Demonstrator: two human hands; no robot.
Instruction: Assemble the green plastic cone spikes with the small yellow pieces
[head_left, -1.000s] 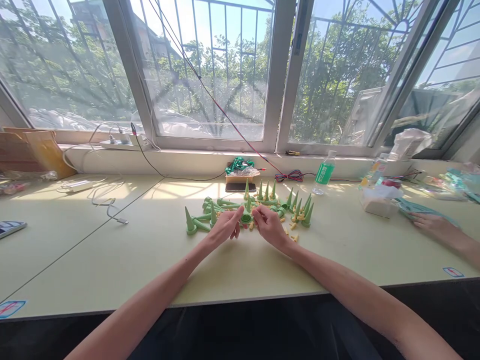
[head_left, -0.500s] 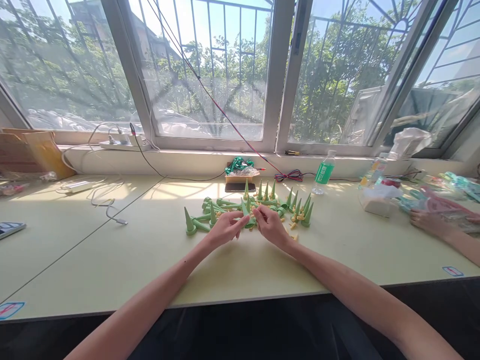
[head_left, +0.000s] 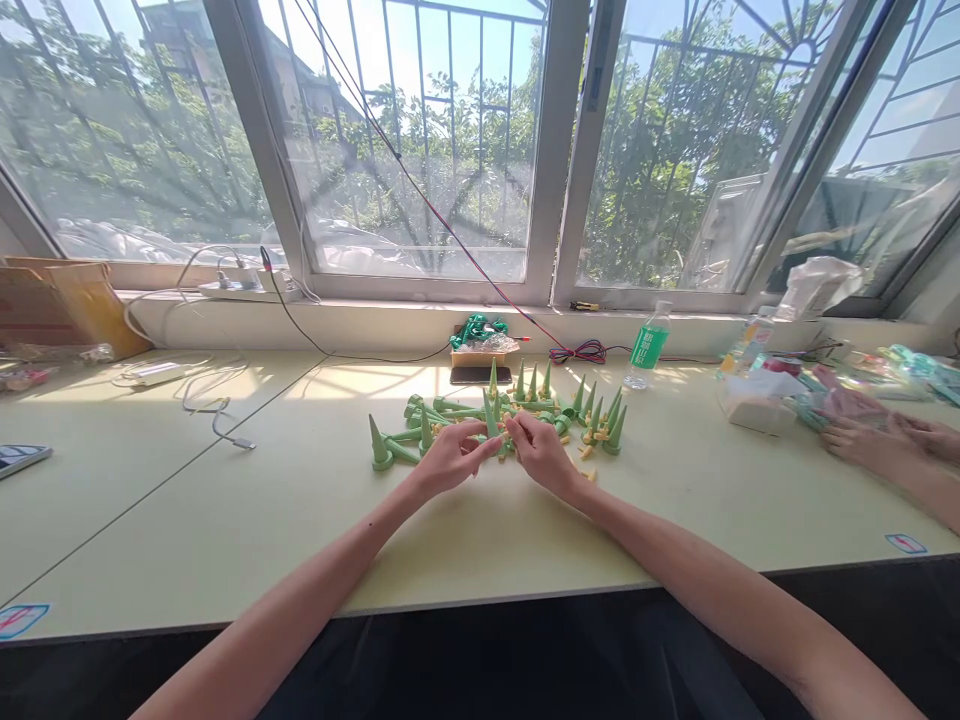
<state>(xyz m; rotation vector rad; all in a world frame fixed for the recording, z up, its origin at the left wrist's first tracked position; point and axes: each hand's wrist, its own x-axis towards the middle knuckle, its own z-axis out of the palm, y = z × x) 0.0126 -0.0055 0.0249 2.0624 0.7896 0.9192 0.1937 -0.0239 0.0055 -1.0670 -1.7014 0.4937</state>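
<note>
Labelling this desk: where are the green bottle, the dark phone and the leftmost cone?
green bottle (head_left: 648, 347), head view, on its label.
dark phone (head_left: 480, 374), head view, screen middle.
leftmost cone (head_left: 377, 445), head view, lower body.

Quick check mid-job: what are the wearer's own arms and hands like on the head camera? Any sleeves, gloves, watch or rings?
Both forearms, left and right, are bare up to the bottom of the picture, with no sleeve in view. The left hand and right hand are ungloved. No watch, bracelet or ring shows. The hands at the far right belong to another person.
</note>
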